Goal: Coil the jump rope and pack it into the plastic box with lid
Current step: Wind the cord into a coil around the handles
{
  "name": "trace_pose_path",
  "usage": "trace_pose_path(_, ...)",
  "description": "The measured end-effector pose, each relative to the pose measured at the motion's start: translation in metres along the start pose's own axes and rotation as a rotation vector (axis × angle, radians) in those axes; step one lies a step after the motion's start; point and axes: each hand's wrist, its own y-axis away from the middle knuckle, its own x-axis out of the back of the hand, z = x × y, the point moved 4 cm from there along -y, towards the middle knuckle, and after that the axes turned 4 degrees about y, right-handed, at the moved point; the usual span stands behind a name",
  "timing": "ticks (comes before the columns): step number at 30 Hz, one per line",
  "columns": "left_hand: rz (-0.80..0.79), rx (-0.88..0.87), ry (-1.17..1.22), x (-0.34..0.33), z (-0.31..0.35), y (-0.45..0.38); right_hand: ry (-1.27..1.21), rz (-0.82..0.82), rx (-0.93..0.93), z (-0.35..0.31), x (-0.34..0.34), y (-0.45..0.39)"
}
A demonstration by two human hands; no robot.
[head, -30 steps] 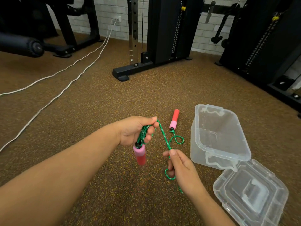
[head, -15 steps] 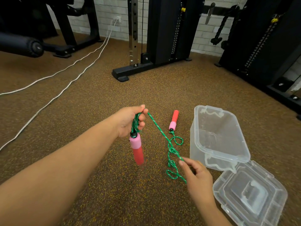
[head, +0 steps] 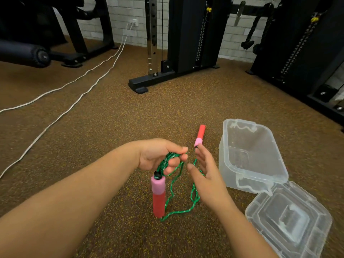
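At the centre of the frame, the left hand (head: 158,155) pinches several loops of the jump rope (head: 174,187) between thumb and fingers. The rope is a thin green cord flecked with white. One handle (head: 158,196), pink foam at the top and red below, hangs upright under that hand from a black end cap. The right hand (head: 208,175) sits just beside it with its fingers spread and loose; a strand of cord passes behind its palm, and whether it grips the cord cannot be told. The second handle (head: 199,135) lies on the brown speckled floor (head: 115,118) above the hands. At right, the clear plastic box (head: 249,175) stands open, its lid (head: 290,220) lying at lower right, touching it.
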Motion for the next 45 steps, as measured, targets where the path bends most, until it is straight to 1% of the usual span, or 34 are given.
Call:
trace_pose_path(2,-0.043,0.001,0.013,-0.003,0.0,0.001,-0.045,-0.055,0.007,-0.008,-0.005,-0.003)
trace_pose_path(4,-0.036,-0.011,0.073,-0.001,0.001,0.003,-0.067,-0.073,-0.028,-0.008,-0.006,-0.001)
trace_pose_path(7,0.068,-0.053,0.239,0.007,0.004,0.003,-0.101,0.045,-0.154,0.007,-0.004,0.01)
trace_pose_path(8,0.111,-0.08,0.316,0.01,0.005,0.002,-0.069,0.084,-0.183,0.012,-0.004,0.014)
trace_pose_path(9,0.149,-0.112,0.394,0.013,0.007,0.001,0.011,0.095,-0.191,0.014,-0.005,0.018)
trace_pose_path(10,0.177,-0.145,0.47,0.014,0.009,0.001,0.124,0.068,-0.173,0.014,-0.008,0.021)
trace_pose_path(12,0.191,-0.198,0.603,0.015,0.013,-0.002,0.348,-0.046,-0.071,0.01,-0.017,0.029)
trace_pose_path(14,0.198,-0.221,0.661,0.015,0.015,-0.007,0.49,-0.12,0.057,0.002,-0.025,0.036)
trace_pose_path(16,0.225,-0.217,0.564,0.011,0.015,-0.014,0.52,-0.14,0.171,-0.012,-0.027,0.037)
trace_pose_path(18,0.219,-0.157,0.361,0.004,0.011,-0.018,0.429,-0.102,0.244,-0.029,-0.021,0.033)
trace_pose_path(21,0.079,-0.029,-0.023,-0.014,0.002,-0.014,0.2,-0.016,0.202,-0.04,-0.001,0.022)
trace_pose_path(23,0.036,0.02,-0.17,-0.023,-0.001,-0.011,0.084,-0.019,0.137,-0.039,0.011,0.016)
trace_pose_path(25,-0.041,0.034,-0.187,-0.029,0.001,-0.008,0.066,0.017,0.099,-0.038,0.021,0.013)
trace_pose_path(27,-0.203,0.07,-0.215,-0.033,-0.002,-0.01,0.111,0.08,0.066,-0.032,0.031,0.01)
trace_pose_path(29,-0.32,0.106,-0.292,-0.031,-0.008,-0.011,0.113,0.102,0.028,-0.023,0.036,0.008)
trace_pose_path(32,-0.378,0.066,-0.286,-0.032,-0.01,-0.007,0.105,0.122,-0.027,-0.01,0.035,0.008)
trace_pose_path(34,-0.34,0.006,-0.202,-0.031,-0.007,-0.005,0.086,0.097,-0.039,0.001,0.027,0.009)
trace_pose_path(36,-0.265,-0.06,-0.081,-0.026,-0.004,-0.007,0.098,0.068,-0.054,0.013,0.016,0.013)
trace_pose_path(41,0.002,-0.197,0.328,-0.008,0.006,-0.016,0.251,0.056,-0.037,0.024,0.004,0.028)
trace_pose_path(43,0.053,-0.243,0.392,-0.006,0.01,-0.018,0.327,0.013,-0.016,0.023,-0.002,0.033)
trace_pose_path(45,0.079,-0.261,0.393,-0.007,0.011,-0.022,0.386,-0.042,0.015,0.017,-0.007,0.034)
